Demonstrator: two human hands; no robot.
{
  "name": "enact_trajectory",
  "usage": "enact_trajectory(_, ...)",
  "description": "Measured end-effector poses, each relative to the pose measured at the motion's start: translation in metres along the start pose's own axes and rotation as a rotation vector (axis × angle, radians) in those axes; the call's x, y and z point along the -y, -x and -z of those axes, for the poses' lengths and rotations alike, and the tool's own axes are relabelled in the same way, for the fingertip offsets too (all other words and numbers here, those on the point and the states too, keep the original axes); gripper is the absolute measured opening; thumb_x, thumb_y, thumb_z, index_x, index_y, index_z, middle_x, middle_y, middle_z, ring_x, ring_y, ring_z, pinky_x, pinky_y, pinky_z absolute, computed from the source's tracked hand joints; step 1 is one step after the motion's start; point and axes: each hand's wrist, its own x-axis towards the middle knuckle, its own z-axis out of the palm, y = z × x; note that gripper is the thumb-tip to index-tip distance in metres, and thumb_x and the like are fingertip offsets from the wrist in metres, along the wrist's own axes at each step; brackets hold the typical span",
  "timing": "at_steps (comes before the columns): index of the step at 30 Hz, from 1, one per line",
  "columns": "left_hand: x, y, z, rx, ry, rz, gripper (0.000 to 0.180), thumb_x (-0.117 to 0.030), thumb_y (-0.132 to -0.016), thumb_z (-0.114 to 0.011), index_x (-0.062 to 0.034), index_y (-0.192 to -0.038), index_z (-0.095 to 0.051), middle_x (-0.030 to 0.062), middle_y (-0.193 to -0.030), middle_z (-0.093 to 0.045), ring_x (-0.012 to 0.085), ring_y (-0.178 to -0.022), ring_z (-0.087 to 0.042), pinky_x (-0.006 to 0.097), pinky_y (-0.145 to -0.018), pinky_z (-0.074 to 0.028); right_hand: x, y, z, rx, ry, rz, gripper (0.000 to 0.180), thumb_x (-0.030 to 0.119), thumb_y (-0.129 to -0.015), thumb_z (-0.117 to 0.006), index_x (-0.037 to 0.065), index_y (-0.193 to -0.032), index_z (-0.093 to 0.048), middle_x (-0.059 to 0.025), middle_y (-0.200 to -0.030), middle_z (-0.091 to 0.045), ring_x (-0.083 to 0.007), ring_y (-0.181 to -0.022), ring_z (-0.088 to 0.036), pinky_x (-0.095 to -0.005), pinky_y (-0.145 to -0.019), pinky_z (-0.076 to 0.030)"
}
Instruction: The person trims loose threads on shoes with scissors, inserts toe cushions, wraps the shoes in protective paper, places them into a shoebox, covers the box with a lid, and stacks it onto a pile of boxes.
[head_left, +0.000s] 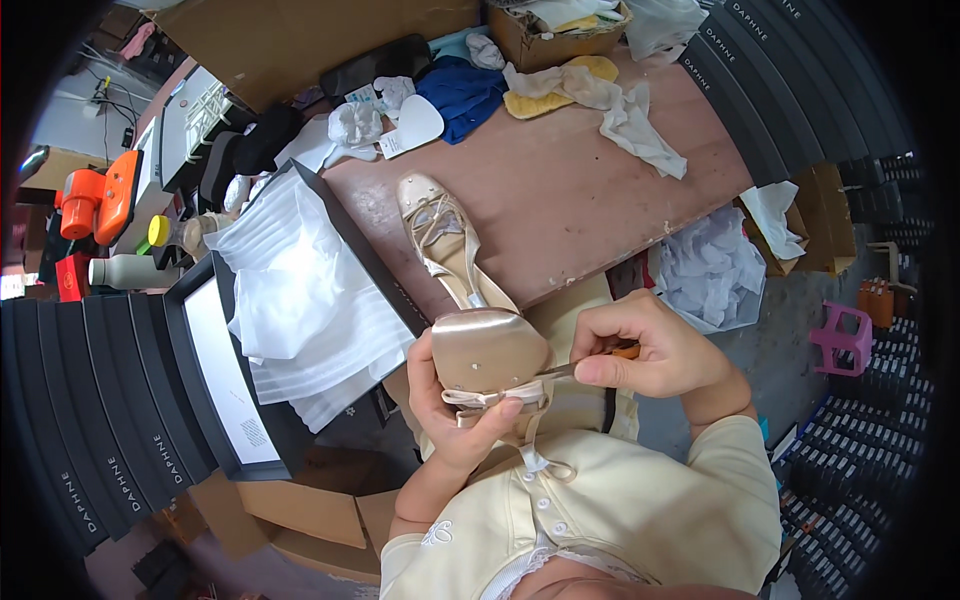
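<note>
My left hand (440, 405) is closed around a champagne satin shoe (485, 345), its rounded toe turned up and dotted with small studs. The thumb presses by the lace bow across its front. Between the thumb and fingers of my right hand (650, 345) is a slim-bladed tool with an orange-brown handle (627, 351). Its thin metal shaft reaches the shoe's side beside the bow; the tip cannot be made out. Just beyond, the matching laced shoe (455, 245) lies on the table, toe pointing away from me.
To the left, an open dark shoe box (368, 250) holds white tissue (290, 280). Stacked dark boxes (110, 400) flank it, with more at far right (790, 80). Cloths (465, 95) and a cardboard box (555, 45) occupy the table's back. A bag of crumpled paper (705, 265) sits beyond the right edge.
</note>
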Motion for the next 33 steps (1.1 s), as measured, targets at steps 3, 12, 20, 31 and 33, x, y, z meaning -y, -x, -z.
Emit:
enact_trajectory(3, 0.001, 0.001, 0.000, -0.003, 0.002, 0.001, 0.070, -0.015, -0.068, -0.077, 0.0000, -0.123, -0.036, 0.0141, -0.117, -0.051, 0.0196, -0.105, -0.054, 0.032, -0.091, -0.043, -0.003, 0.000, 0.001, 0.025, 0.022, 0.001, 0.028, 0.023, -0.085, -0.066, 0.001, -0.070, -0.056, 0.0001, -0.057, -0.051, -0.0049, -0.052, -0.039, -0.0235, -0.046, -0.031)
enact_trajectory(12, 0.011, 0.002, -0.003, -0.006, 0.026, 0.024, 0.071, -0.015, -0.069, -0.076, 0.0005, -0.125, -0.035, 0.0125, -0.116, -0.051, 0.0182, -0.105, -0.053, 0.032, -0.090, -0.043, -0.006, 0.009, 0.010, -0.061, -0.278, 0.049, 0.034, 0.030, -0.077, -0.074, 0.002, -0.078, -0.054, 0.0004, -0.060, -0.049, -0.0053, -0.053, -0.038, -0.0225, -0.047, -0.030)
enact_trajectory(20, 0.028, -0.020, -0.024, 0.008, -0.101, 0.114, 0.059, -0.012, -0.076, -0.073, 0.0002, -0.122, -0.039, 0.0079, -0.109, -0.053, 0.0143, -0.100, -0.054, 0.028, -0.086, -0.044, -0.027, -0.014, 0.034, -0.217, 0.039, -0.056, 0.026, 0.009, -0.073, -0.073, 0.007, -0.085, -0.050, 0.0047, -0.073, -0.046, -0.0025, -0.063, -0.040, -0.0168, -0.052, -0.034)
enact_trajectory(31, 0.083, -0.092, -0.098, -0.280, 0.196, 0.301, 0.054, -0.030, -0.085, -0.066, 0.0033, -0.117, -0.038, 0.0108, -0.104, -0.054, 0.0140, -0.094, -0.054, 0.027, -0.079, -0.045, -0.122, -0.063, 0.152, -0.622, 0.230, 0.140, 0.068, 0.043, -0.084, -0.061, 0.005, -0.136, -0.040, -0.0181, -0.140, -0.037, -0.0266, -0.132, -0.033, -0.0345, -0.104, -0.029)
enact_trajectory(33, 0.076, -0.106, -0.097, -0.371, 0.217, 0.296, 0.053, -0.031, -0.084, -0.066, 0.0018, -0.115, -0.039, 0.0110, -0.102, -0.054, 0.0142, -0.092, -0.054, 0.027, -0.079, -0.045, -0.064, -0.008, 0.093, -0.349, 0.150, 0.200, 0.078, 0.040, -0.080, -0.065, 0.004, -0.140, -0.031, -0.0148, -0.142, -0.034, -0.0300, -0.132, -0.032, -0.0398, -0.103, -0.030)
